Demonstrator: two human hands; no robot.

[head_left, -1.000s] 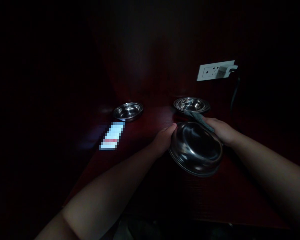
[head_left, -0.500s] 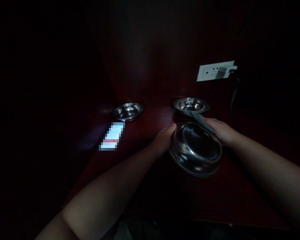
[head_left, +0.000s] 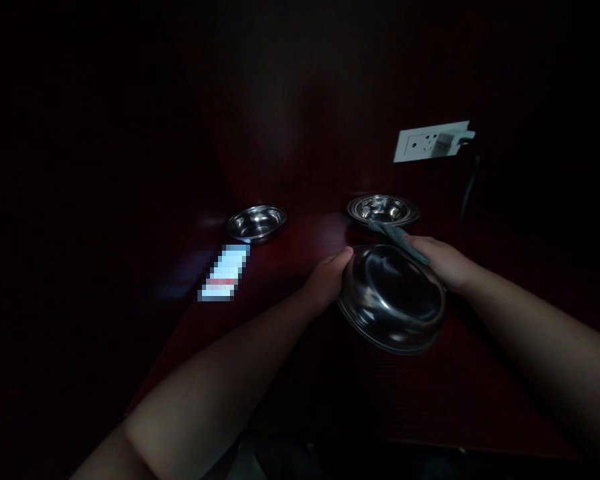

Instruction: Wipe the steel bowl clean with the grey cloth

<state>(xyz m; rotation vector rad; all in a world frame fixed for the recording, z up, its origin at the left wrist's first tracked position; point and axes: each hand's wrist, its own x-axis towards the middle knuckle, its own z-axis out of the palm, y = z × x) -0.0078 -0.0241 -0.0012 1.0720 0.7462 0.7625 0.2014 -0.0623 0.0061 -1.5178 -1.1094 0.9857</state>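
A shiny metal bowl (head_left: 393,300) is held up with its underside turned toward me, tilted above the table. My left hand (head_left: 329,280) grips its left rim, thumb on the outside and the other fingers hidden behind. At the bowl's upper right, my right hand (head_left: 440,260) is closed on a grey-green cloth (head_left: 397,240), which lies against the rim. Most of the right fingers are out of sight. Just beyond the cloth sits a stack of metal bowls (head_left: 383,211), open side up. Another metal bowl (head_left: 257,223) stands upright farther left.
A bright, pixelated rectangle (head_left: 225,272), perhaps a phone screen, lies on the dark red table (head_left: 290,360) at left. On the back wall is a white socket plate (head_left: 430,143) with a plug and a hanging cable (head_left: 470,187). Surroundings are very dark.
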